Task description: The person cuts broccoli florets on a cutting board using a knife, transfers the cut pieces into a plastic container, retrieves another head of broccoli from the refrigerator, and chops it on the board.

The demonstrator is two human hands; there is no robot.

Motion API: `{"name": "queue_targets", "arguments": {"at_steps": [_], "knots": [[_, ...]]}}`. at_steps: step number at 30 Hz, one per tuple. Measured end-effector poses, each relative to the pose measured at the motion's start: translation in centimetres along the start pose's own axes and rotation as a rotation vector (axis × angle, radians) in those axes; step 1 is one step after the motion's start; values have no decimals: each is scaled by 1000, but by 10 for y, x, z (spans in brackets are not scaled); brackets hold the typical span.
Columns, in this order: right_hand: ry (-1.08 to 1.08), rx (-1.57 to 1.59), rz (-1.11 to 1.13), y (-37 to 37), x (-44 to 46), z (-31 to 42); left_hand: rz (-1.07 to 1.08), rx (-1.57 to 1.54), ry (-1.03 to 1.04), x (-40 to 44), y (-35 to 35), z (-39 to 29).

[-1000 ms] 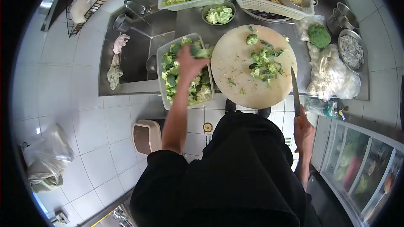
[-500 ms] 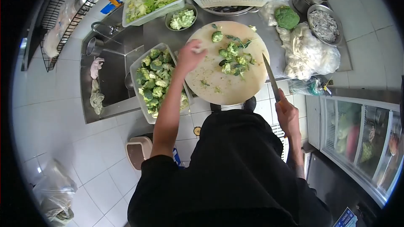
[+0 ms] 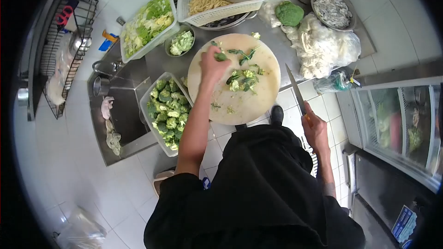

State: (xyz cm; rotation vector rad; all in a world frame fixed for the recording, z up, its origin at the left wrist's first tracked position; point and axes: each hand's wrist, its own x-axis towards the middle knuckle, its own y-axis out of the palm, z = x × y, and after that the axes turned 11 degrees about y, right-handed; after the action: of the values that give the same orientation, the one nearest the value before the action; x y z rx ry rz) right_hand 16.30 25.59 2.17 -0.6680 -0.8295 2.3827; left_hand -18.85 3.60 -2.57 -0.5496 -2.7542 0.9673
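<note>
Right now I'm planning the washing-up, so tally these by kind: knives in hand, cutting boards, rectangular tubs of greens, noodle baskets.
Knife in the right hand: 1
Cutting board: 1
Rectangular tubs: 2, broccoli tub and lettuce tub
Noodle basket: 1
Total: 5

From my remote seat I see a black short-sleeved top, its cloth creased in soft folds. The left sleeve ends well back from the left fingers. Behind the right fingers, the forearm carries a marking too small to read. Left of those fingers shows a black shoe.
</note>
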Motion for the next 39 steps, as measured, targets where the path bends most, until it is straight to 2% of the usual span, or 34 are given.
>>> {"name": "queue_targets", "arguments": {"at_steps": [1, 3, 4, 6, 8, 10, 12, 14, 16, 18, 20, 21, 23, 24, 26, 27, 28, 30, 32, 35, 37, 39], "knots": [[7, 4, -7, -1, 1, 1, 8, 1, 7, 10, -8, 5], [74, -23, 68, -5, 2, 7, -7, 274, 126, 34, -18, 16], [65, -30, 78, -6, 3, 8, -17, 273, 114, 46, -12, 25], [27, -65, 93, -6, 7, 14, 181, 318, 91, 62, 7, 51], [1, -46, 95, -6, 7, 13, 199, 371, 149, 65, 14, 51], [-13, -15, 91, -1, 14, 6, 160, 270, 108, 57, 13, 40], [26, -1, 113, 2, 15, 6, -36, 308, 194, 33, 5, 35], [51, 11, 141, -3, 15, 14, -117, 273, 130, 4, -31, 26], [52, -5, 116, -3, 15, 16, -216, 111, 53, -9, -68, 39], [37, -4, 112, 0, 16, 17, -258, 154, -160, -27, -115, 53], [2, -19, 108, 2, 18, 12, -260, 255, -48, -41, -147, 117], [10, -21, 100, 1, 18, 15, -252, 250, -42, -48, -146, 135], [-10, -39, 126, 2, 18, 21, -5, 489, -194, -64, -138, 157], [-78, -82, 98, 5, 20, 17, 11, 486, -180, -74, -128, 163], [-59, -62, 95, 6, 21, 17, -114, 549, -320, -84, -107, 165], [-60, -47, 111, 6, 19, 17, -85, 543, -291, -82, -103, 148], [-86, -30, 92, 5, 18, 19, -130, 566, -359, -84, -103, 121], [-50, -59, 108, 0, 17, 29, -176, 575, -434, -83, -93, 109], [-70, -66, 106, -1, 16, 27, -54, 817, -72, -85, -92, 130], [-35, -60, 116, -4, 15, 25, -14, 863, -121, -97, -93, 161], [-39, -28, 30, -5, 10, 17, -18, 878, -46, -100, -90, 164], [7, -30, 17, -8, 4, 10, -182, 820, -97, -103, -74, 159]]}}
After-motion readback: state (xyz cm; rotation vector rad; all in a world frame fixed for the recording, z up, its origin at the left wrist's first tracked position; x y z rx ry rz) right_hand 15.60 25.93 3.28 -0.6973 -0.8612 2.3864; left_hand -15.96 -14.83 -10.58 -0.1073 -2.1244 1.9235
